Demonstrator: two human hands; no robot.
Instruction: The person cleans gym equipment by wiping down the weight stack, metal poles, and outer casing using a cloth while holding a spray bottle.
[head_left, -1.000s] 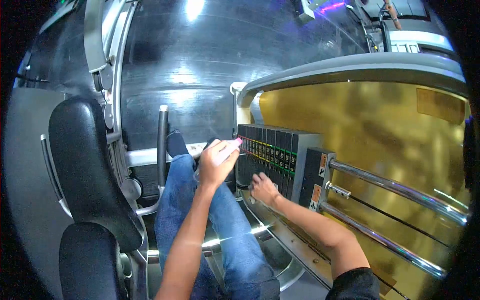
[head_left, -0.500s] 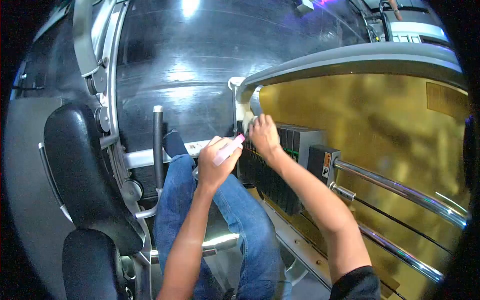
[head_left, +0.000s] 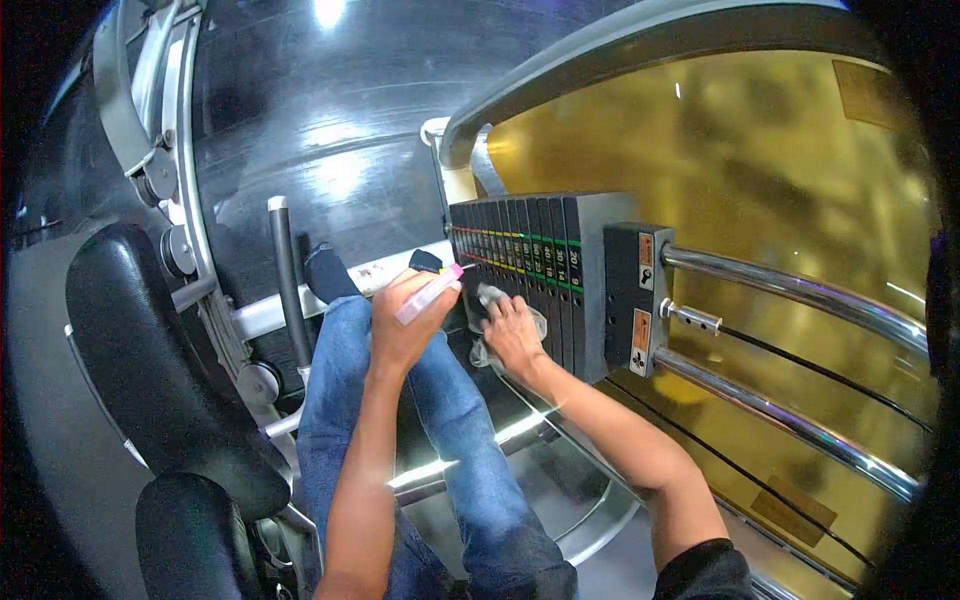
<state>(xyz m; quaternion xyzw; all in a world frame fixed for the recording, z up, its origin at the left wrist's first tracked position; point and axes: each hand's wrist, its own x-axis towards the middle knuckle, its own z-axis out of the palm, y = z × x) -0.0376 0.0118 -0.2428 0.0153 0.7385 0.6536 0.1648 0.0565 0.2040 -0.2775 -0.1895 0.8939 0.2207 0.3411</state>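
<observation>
The floor (head_left: 320,110) beyond my feet is dark and glossy, with white glare lying across it. Two black pads (head_left: 150,350) stand to my left, near an upright handle (head_left: 288,280) and pale metal framework with pulleys (head_left: 180,250). To my right a gold panel (head_left: 720,170) throws back blurred reflections under a curved grey rail (head_left: 640,50); two chrome rods (head_left: 800,285) run in front of it, with a black cable (head_left: 825,370) between them. The rods meet a dark block (head_left: 625,300) with orange labels. My jeans (head_left: 470,440) fill the middle below.

Just beside the block stands the stack (head_left: 548,265), black plates side by side, marked in red, yellow and green with small numerals.

My left hand (head_left: 405,330) is closed round a slim, translucent, pinkish tube (head_left: 430,295), its bright pink tip slanting up toward the far end of the stack. I cannot tell what is inside it. My right hand (head_left: 515,335) has its fingers curled over a crumpled whitish cloth (head_left: 490,294), held against the stack's front; bits of it stick out on both sides of my knuckles.
</observation>
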